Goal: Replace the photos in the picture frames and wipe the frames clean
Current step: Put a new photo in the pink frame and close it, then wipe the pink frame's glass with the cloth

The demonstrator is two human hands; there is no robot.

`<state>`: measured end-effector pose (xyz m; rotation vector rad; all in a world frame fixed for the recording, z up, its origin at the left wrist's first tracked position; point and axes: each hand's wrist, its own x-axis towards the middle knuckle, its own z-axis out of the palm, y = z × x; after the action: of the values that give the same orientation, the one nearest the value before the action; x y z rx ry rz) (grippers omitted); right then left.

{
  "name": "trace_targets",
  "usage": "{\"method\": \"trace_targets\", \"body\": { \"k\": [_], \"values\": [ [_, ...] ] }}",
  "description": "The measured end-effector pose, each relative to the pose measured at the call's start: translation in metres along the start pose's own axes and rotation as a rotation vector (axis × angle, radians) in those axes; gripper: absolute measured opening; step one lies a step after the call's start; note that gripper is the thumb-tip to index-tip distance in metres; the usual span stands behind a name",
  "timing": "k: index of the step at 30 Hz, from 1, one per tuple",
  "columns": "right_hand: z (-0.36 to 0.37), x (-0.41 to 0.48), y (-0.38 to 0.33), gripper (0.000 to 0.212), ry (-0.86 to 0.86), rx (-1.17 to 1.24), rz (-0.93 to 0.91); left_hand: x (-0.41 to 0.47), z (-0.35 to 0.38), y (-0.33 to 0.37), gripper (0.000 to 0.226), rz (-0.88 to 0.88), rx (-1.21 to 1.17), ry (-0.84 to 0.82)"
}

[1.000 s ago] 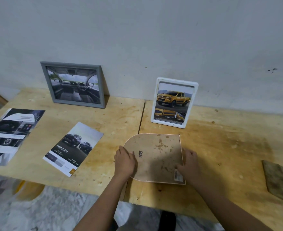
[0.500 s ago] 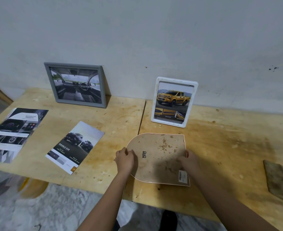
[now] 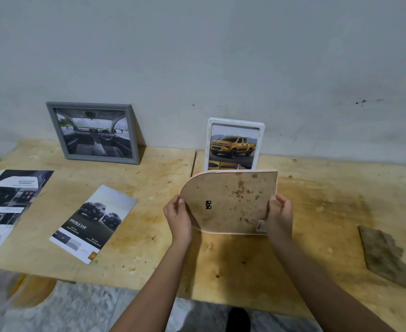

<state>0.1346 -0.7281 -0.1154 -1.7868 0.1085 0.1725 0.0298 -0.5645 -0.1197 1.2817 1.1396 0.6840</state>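
Head view shows 2 hands gripping 1 arched frame (image 3: 228, 202), seen from its back: the left hand (image 3: 178, 218) closes on its rounded left edge, thumb over the brown backing board, and the right hand (image 3: 278, 215) closes on its straight right edge beside a small label at the lower right corner. This frame is tilted up off the desk (image 3: 317, 226), its pink rim visible along the top and bottom, a small black hanger near its left side and dark spots scattered over the board. Just behind it, at the desk's back edge, a white frame (image 3: 235, 143) with a yellow pickup photo leans upright against the wall (image 3: 221, 56); its lower part is hidden by the held frame. Farther left along the back edge, a grey frame (image 3: 93, 133) holding a car-interior photo also leans on the wall. Left of the hands, near the front edge, a brochure (image 3: 94, 222) showing 2 dark trucks lies flat, and another printed sheet (image 3: 7, 207) lies at the desk's left edge. Near the right edge, well apart from the hands, rests a brown cloth (image 3: 384, 255).
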Motion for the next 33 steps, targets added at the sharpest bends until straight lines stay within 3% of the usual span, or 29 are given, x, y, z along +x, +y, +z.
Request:
{"method": "trace_targets", "body": {
  "k": [2,5,11,12,14,17,23,29,33],
  "values": [
    [-0.004,0.004,-0.001,0.015,0.016,0.171,0.003,0.003,0.003,0.003,0.026,-0.003,-0.082,0.025],
    [-0.013,0.010,0.005,0.020,-0.011,0.518,0.127,0.000,0.001,0.002,0.025,-0.042,-0.148,0.047],
    [-0.041,0.010,0.028,0.007,-0.171,0.616,0.234,-0.014,-0.018,-0.021,0.012,-0.090,-0.248,0.019],
    [-0.045,0.011,0.033,0.016,-0.203,0.618,0.258,-0.016,-0.022,-0.026,0.012,-0.090,-0.256,0.001],
    [-0.049,0.011,0.038,0.033,-0.229,0.572,0.314,-0.019,-0.029,-0.039,0.015,-0.098,-0.248,-0.035],
    [-0.053,0.008,0.044,0.022,-0.241,0.467,0.325,-0.024,-0.037,-0.060,0.027,-0.179,-0.268,-0.097],
    [-0.058,0.009,0.061,0.027,-0.263,0.255,0.343,-0.029,-0.047,-0.087,0.030,-0.239,-0.198,-0.180],
    [-0.057,0.009,0.068,0.028,-0.154,-0.146,0.171,-0.038,-0.048,-0.085,0.036,0.070,0.193,-0.292],
    [-0.055,0.012,0.071,0.029,-0.113,-0.365,0.054,-0.043,-0.047,-0.096,0.065,0.253,0.481,-0.377]
  ]
}}
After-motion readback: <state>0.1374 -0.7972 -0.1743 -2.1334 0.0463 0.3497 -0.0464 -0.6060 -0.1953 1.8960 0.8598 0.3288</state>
